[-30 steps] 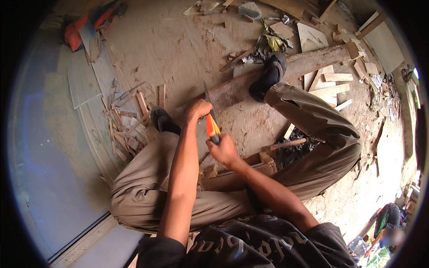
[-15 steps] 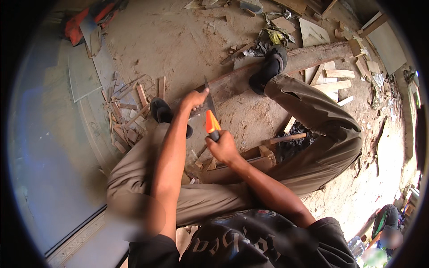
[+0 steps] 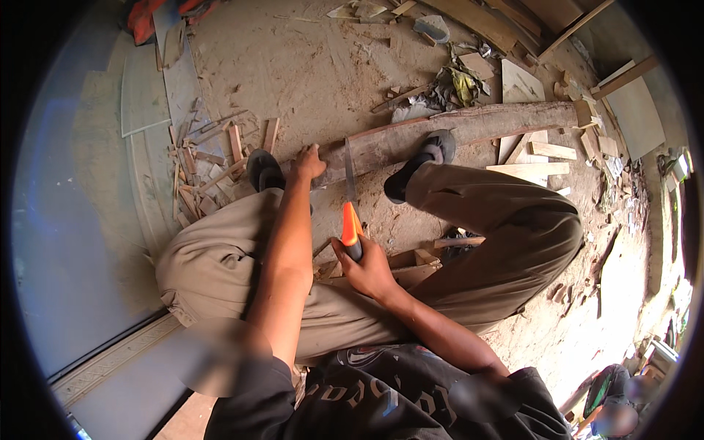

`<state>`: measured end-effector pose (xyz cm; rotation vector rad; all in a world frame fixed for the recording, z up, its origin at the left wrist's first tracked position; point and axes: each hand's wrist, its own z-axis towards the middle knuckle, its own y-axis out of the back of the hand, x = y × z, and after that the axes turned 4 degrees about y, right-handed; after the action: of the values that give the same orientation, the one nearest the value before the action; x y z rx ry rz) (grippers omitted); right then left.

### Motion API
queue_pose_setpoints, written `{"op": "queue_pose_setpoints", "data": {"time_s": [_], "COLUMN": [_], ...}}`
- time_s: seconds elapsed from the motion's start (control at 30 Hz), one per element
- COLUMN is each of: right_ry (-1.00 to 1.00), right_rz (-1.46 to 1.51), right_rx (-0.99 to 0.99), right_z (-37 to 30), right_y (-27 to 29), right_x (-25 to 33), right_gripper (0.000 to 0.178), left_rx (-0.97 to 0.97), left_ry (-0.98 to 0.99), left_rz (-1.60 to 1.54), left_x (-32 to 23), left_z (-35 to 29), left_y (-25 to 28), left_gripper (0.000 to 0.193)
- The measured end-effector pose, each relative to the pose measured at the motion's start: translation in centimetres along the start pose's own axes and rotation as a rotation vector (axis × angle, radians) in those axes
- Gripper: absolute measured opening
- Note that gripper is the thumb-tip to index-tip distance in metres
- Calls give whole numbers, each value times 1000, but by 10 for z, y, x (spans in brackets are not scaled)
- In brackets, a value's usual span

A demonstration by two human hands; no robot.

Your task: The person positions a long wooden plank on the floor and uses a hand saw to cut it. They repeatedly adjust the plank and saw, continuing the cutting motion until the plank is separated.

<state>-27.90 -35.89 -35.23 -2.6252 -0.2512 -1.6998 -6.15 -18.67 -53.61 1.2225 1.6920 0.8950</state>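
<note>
My right hand (image 3: pixel 364 268) is wrapped round the orange and black handle of a handsaw (image 3: pixel 350 176). Its thin blade points away from me and crosses a long, rough wooden plank (image 3: pixel 484 121) near the plank's left part. To the left of the blade, my left hand (image 3: pixel 309 163) grips the plank's left end, with some fingers hidden. My right shoe (image 3: pixel 438 147) presses against the plank's near side, and my left shoe (image 3: pixel 262 169) is by its left end.
Wood offcuts (image 3: pixel 209 158) lie scattered on the left beside a large pale sheet (image 3: pixel 95 235). Pale wood strips (image 3: pixel 532 169) and boards (image 3: pixel 522 82) lie on the right. A crumpled wrapper (image 3: pixel 463 86) is beyond the plank. Part of another person (image 3: pixel 609 396) shows at the lower right.
The saw and my right hand have come back toward me. My left hand has shifted left, away from the blade. My right foot has moved left and nearer along the plank.
</note>
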Motion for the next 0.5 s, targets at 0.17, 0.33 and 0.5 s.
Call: {"op": "queue_pose_setpoints", "data": {"time_s": [0.17, 0.33, 0.5], "right_ry": [43, 24, -5], "right_rz": [-16, 96, 41], "right_rx": [-13, -87, -74], "right_z": [-5, 7, 9], "right_y": [-5, 11, 18], "right_x": [-29, -13, -8], "right_gripper": [33, 28, 25], "left_rx": [319, 313, 139], "left_ry": [-190, -177, -110], "left_rz": [-34, -12, -91], "left_x": [19, 1, 33], "left_z": [-4, -20, 10], "left_y": [-31, -11, 5], "left_gripper": [62, 63, 59]}}
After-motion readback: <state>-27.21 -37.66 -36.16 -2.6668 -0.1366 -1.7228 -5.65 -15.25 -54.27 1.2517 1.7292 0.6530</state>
